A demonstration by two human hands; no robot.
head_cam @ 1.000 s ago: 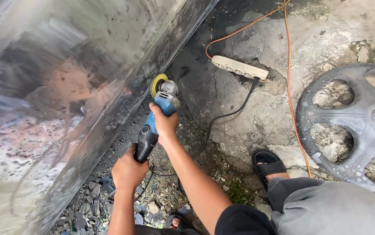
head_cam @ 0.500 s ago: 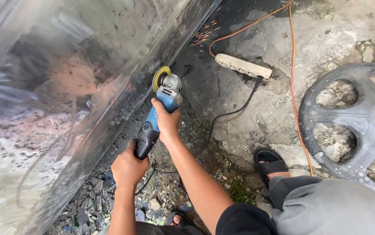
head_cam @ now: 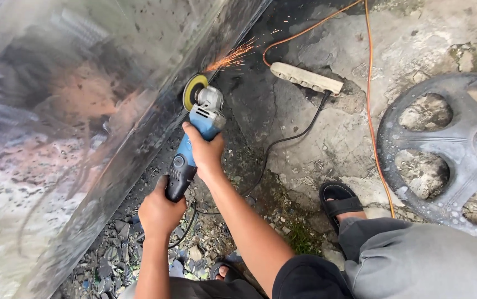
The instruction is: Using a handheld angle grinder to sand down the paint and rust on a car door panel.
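Sparks now fly brighter than a moment ago as the grinder (head_cam: 197,133) has crept up the shiny metal sheet's (head_cam: 72,111) lower edge. Right hand (head_cam: 205,154) wraps its body; left hand (head_cam: 160,213) clenches the rear handle.

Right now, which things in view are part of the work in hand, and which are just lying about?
In use:
- blue angle grinder, gripped by left hand and right hand
- its yellow disc, throwing sparks
- shiny metal sheet, ground at its lower edge
- black cord running to the power strip
- orange extension cable

Lying about:
- grey spoked wheel
- rubble
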